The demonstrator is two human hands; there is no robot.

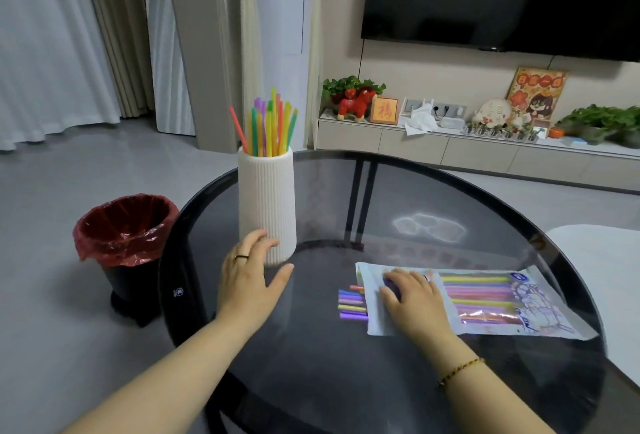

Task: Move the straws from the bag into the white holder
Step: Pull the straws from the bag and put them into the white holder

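Note:
A tall white ribbed holder (266, 201) stands on the round dark glass table (398, 198), with several coloured straws (270, 125) upright in it. My left hand (251, 274) rests open at the holder's base, fingers touching its lower left side. The straw bag (485, 298) lies flat to the right, printed and partly clear, with coloured straws inside. Several straw ends (351, 303) poke out of its open left end. My right hand (412, 298) lies flat on the bag's left part, pressing on it with fingers spread.
A black bin with a red liner (124, 225) stands on the floor left of the table. A low cabinet (450, 149) with plants and ornaments runs along the far wall under a dark screen. A white cushion edge (609, 277) sits at the right.

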